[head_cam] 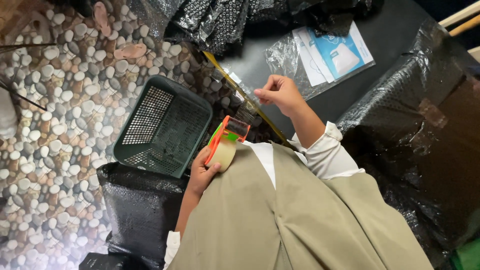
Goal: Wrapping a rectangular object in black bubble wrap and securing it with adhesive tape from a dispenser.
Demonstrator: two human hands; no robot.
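Under me is a pebble-patterned floor (pixel 55 100), and a dark table (pixel 395 35) sits further right among black bubble wrap (pixel 220 20). The green perforated basket (pixel 162 127) on the floor holds nothing I can make out. My left hand (pixel 200 172) grips the orange tape dispenser (pixel 227 142) around its roll. From it a strip of clear tape (pixel 247 107) runs up to my right hand (pixel 280 92), whose fingertips pinch the strip's end.
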